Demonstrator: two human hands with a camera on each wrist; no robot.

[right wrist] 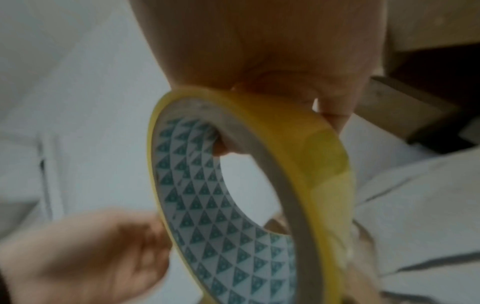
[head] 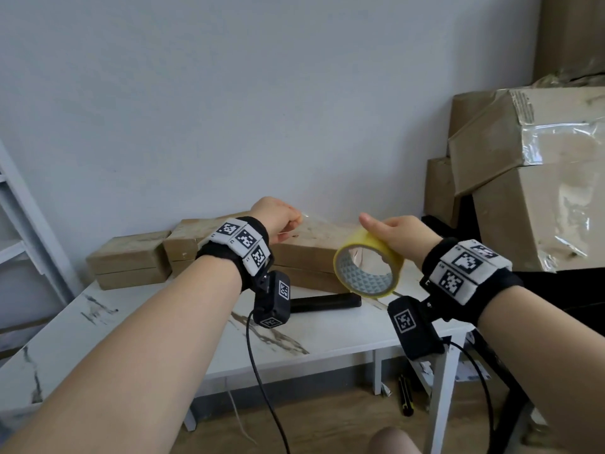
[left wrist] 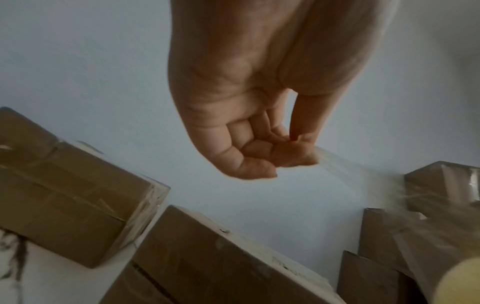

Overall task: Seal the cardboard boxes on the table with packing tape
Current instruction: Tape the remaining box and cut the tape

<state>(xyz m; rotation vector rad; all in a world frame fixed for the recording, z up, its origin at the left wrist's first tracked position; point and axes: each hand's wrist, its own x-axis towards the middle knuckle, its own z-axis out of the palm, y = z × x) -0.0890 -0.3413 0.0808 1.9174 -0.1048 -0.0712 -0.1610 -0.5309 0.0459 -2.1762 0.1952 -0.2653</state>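
Observation:
My right hand (head: 393, 232) grips a yellow roll of packing tape (head: 368, 268) held above the table, with fingers through its patterned core (right wrist: 223, 205) and the thumb on top. My left hand (head: 289, 224) pinches the free end of the clear tape strip (left wrist: 335, 164) between thumb and fingertips, and the strip runs from there to the roll. Both hands hover over a long flat cardboard box (head: 307, 253) at the back of the table. A smaller cardboard box (head: 127, 262) lies to its left, with another box (head: 183, 240) between them.
The white marble-look table (head: 131, 326) carries a black bar-shaped object (head: 327, 303) in front of the boxes. Large tape-wrapped cartons (head: 537, 185) are stacked at the right. A white shelf frame (head: 23, 224) stands at the left. A yellow-black utility knife (head: 406, 396) lies on the floor.

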